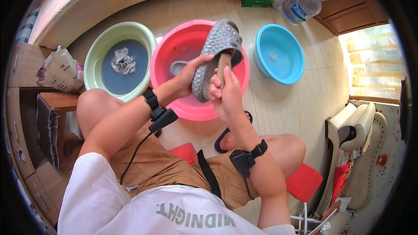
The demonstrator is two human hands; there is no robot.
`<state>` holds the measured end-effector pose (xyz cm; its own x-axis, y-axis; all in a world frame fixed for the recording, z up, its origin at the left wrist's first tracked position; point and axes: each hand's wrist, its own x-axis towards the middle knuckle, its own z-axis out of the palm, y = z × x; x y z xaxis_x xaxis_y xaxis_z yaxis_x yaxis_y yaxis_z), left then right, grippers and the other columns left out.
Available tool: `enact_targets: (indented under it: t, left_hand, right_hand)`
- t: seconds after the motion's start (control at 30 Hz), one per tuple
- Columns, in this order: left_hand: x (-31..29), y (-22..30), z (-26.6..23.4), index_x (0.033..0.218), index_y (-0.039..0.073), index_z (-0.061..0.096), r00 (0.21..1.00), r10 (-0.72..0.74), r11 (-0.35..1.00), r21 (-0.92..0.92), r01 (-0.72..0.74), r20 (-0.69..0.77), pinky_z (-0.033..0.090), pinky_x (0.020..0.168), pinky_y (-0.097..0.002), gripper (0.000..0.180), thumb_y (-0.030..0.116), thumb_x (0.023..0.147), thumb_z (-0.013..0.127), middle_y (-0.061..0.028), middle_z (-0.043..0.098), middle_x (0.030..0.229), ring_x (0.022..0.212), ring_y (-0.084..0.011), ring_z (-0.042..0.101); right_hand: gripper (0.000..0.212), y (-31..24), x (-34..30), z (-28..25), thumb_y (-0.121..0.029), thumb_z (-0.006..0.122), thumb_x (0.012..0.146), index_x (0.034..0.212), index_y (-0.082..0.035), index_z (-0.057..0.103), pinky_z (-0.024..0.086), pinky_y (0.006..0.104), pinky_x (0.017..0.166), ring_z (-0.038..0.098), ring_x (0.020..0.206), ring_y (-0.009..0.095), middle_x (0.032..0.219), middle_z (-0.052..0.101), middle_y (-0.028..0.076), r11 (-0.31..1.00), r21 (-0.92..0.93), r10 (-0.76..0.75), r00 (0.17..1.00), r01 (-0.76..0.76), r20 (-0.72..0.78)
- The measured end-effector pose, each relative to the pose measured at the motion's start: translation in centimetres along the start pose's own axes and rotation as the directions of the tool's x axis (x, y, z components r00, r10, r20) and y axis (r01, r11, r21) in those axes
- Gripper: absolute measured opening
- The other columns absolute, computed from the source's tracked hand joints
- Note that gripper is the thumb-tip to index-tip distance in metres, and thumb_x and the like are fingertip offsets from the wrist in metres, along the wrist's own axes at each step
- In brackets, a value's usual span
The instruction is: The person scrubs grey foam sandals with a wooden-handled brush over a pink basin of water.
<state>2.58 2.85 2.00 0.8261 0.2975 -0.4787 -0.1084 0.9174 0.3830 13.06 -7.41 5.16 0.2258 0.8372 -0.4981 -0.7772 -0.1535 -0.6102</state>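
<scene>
A grey slide slipper (221,38) with a dimpled surface is tilted over the pink basin (167,42). My left hand (190,76) grips the slipper by its side, thumb on the upper. In my right hand (226,93), the fingers close round the light wooden handle of a brush (224,66). The brush's head reaches into the slipper's opening, so its bristles are mostly hidden. Below, in the basin's water, lies another grey slipper (177,67), partly covered by my left hand.
Left of the pink basin, a green basin (93,54) holds dark water and a bunched pale cloth (123,62). To the right is a blue basin (297,67) with water. A brown stool (50,126) and a bag (61,70) flank my left knee. A large water bottle (305,6) stands far right.
</scene>
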Motion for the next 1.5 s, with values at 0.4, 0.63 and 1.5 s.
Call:
enact_targets:
  t: [0.4, 0.63, 1.5]
  left_hand:
    - [0.3, 0.5, -0.6, 0.107, 0.005, 0.062, 0.996, 0.076, 0.996, 0.047, -0.078, 0.042, 0.058, 0.069, -0.031, 0.046, 0.049, 0.094, 0.056, -0.0057, 0.065, 0.083, 0.075, -0.0191, 0.069]
    - [0.1, 0.1, 0.8, 0.108, 0.003, 0.062, 0.999, 0.041, 0.999, 0.016, -0.041, 0.034, 0.058, 0.067, -0.0324, 0.044, 0.045, 0.098, 0.05, -0.0096, 0.069, 0.083, 0.067, -0.0226, 0.07]
    - [0.5, -0.2, 0.9, 0.125, 0.004, 0.059, 0.985, 0.109, 0.993, -0.067, -0.1, 0.137, 0.055, 0.092, -0.0358, 0.053, 0.048, 0.1, 0.044, -0.0125, 0.069, 0.11, 0.097, -0.0232, 0.07]
  right_hand:
    - [0.031, 0.5, -1.7, 0.9, -0.037, 0.037, 0.11, 0.112, -0.006, 0.042, 0.031, 0.0233, 0.046, 0.04, 0.051, 0.009, 0.076, 0.045, 0.002, 1.0, -0.002, 0.007, 0.999, -0.007, 0.045]
    - [0.033, -1.3, 0.4, -0.2, -0.038, 0.038, 0.109, 0.114, -0.006, 0.043, 0.032, 0.0233, 0.046, 0.038, 0.051, 0.008, 0.075, 0.044, 0.001, 0.998, 0.013, -0.058, 0.998, 0.058, 0.014]
    - [0.028, -1.7, 0.9, -1.8, -0.037, 0.045, 0.108, 0.11, -0.009, 0.048, 0.025, 0.0199, 0.045, 0.034, 0.049, 0.004, 0.072, 0.043, -0.005, 0.909, 0.408, 0.042, 0.993, -0.085, 0.113]
